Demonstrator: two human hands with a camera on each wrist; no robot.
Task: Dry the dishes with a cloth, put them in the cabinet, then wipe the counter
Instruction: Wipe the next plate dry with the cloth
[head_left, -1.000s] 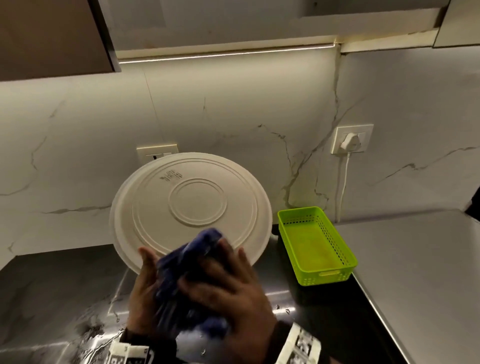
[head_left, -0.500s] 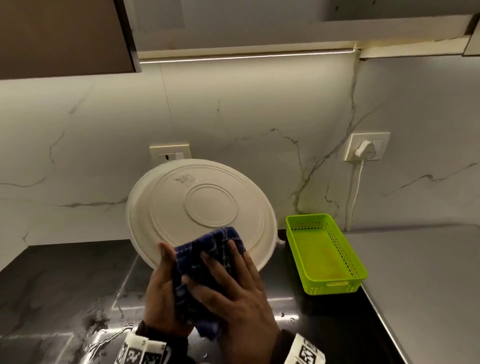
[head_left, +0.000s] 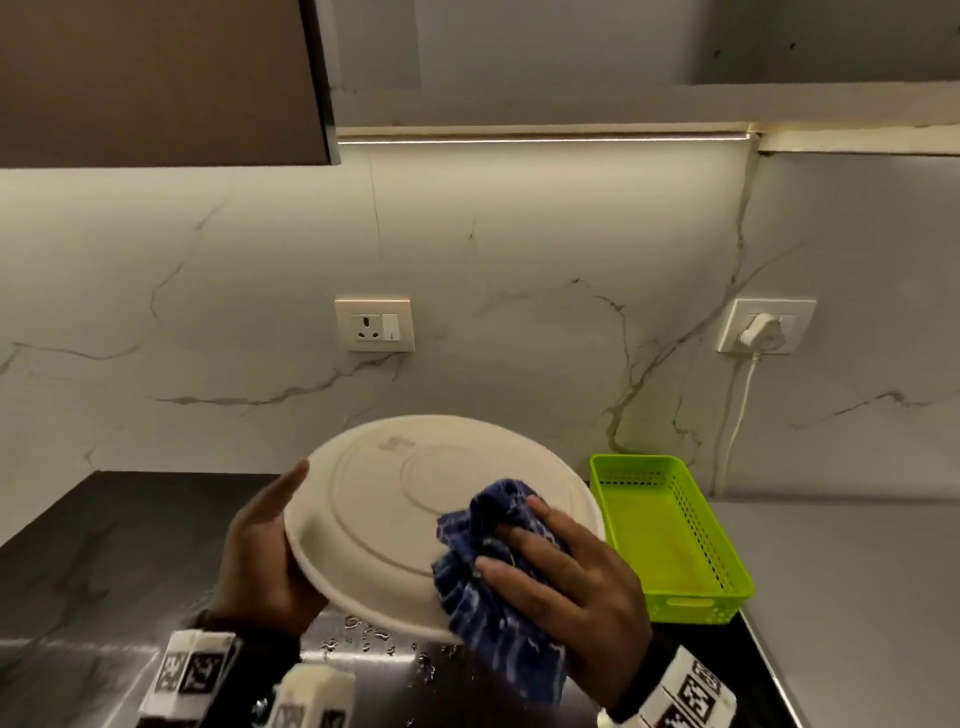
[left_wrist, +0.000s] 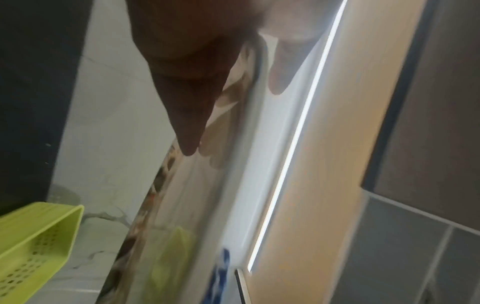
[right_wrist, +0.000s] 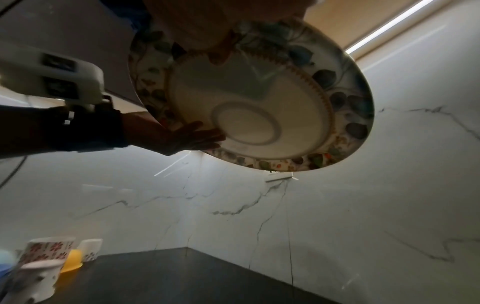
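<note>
One plate (head_left: 395, 525), held tilted in the air just above the wet dark table (head_left: 104, 561), its plain underside toward the head camera; the right wrist view shows the other face (right_wrist: 259, 115) with a leaf-pattern border. Left hand (head_left: 260, 561) grips the plate's left rim, thumb on the underside, fingers (right_wrist: 192, 135) spread flat on the patterned face. Right hand (head_left: 566, 577) presses one bunched blue cloth (head_left: 488, 561) against the plate's lower right rim, fingers curled over the cloth and pinching it to the edge. Handling call: the plate looks rigid and glossy, probably ceramic or melamine, can't tell which; either way likely slick while wet and chips or breaks if dropped on the hard top. Best hold is a rim pinch with fingers backing the face, as the left hand has it; rotate at the rim to reach the rest. Cloth is soft and conforms to the edge. Counts: one green perforated basket (head_left: 670, 535) just right of the plate, nothing seen in it. Well to the plate's left, at least three patterned cups (right_wrist: 46, 255) plus something yellow (right_wrist: 74, 261); that corner is blurred, count is loose. Water drops on the table below the plate.
</note>
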